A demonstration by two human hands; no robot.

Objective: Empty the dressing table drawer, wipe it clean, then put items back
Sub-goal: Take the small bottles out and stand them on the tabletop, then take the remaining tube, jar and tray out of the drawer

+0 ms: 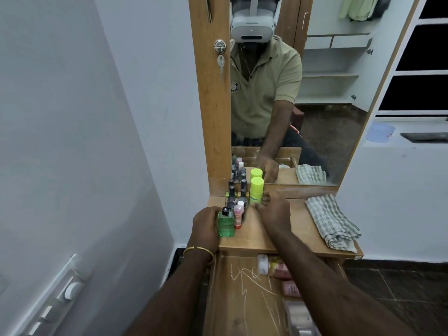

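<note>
My left hand [206, 224] grips the green bottle [226, 225] at the dressing table's [278, 241] left edge; my right hand [271, 212] pinches the yellow-green tube [256, 190]. I should park both tight against the row.

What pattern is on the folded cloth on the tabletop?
Grey-and-white check on the cloth, clearest in the head view.

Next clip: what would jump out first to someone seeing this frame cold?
The cluster of small bottles at the tabletop's back left corner, topped by a neon yellow-green container that the right hand reaches toward, while the left hand grips a green bottle. Below, the open drawer shows white scratches and leftover items at its right; a checked cloth lies on the tabletop's right side.
</note>
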